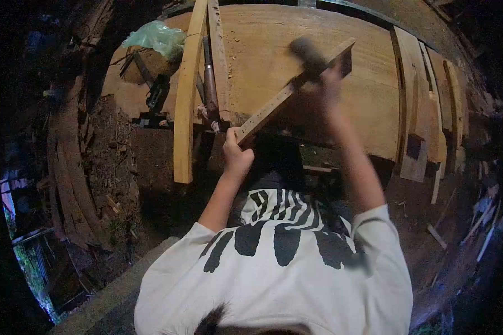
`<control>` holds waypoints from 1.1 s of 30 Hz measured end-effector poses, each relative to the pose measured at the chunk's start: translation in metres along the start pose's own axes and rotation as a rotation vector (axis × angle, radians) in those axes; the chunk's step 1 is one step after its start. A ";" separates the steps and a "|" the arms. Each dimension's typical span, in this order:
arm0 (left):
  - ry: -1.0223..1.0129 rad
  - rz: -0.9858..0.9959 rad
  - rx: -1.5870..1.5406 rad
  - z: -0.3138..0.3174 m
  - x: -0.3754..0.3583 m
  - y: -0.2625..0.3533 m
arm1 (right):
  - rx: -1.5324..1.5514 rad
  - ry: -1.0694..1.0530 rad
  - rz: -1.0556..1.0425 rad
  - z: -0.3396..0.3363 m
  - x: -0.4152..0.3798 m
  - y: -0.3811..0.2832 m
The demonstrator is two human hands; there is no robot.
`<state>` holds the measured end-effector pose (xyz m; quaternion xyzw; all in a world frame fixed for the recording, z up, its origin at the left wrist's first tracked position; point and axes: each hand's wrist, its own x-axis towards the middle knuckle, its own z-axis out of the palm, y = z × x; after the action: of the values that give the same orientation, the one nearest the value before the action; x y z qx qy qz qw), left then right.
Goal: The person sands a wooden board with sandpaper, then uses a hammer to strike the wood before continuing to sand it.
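My left hand (238, 153) is closed around the near end of a narrow wooden strip (268, 110), its thumb on top. The strip slants up to the right over the workbench and has a row of small dark holes along its face. My right hand (331, 86), smeared by motion, is near the strip's far end, closed on a dark mallet-like tool (308, 53). The tool's blunt head is blurred and overlaps the strip's upper part; its handle is mostly hidden. To the left of the strip, a wooden-handled chisel-like tool (209, 84) lies on the bench.
The broad wooden workbench (257, 33) carries wood shavings. A long pale board (184, 111) extends past its front edge. At left are a greenish plastic bag (156, 39) and a dark metal tool (157, 92). Several planks (416, 111) lean at right. Scraps litter the dirt floor.
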<state>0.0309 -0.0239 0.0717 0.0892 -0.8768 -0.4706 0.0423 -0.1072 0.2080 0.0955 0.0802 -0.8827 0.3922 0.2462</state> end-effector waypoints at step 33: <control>-0.208 0.325 0.332 0.000 0.010 -0.027 | 0.030 -0.354 -0.384 0.007 -0.108 -0.108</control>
<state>0.0243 -0.0399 0.0493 -0.0961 -0.9446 -0.3137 0.0118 0.0201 0.1242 0.1079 0.3172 -0.8747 0.3312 0.1568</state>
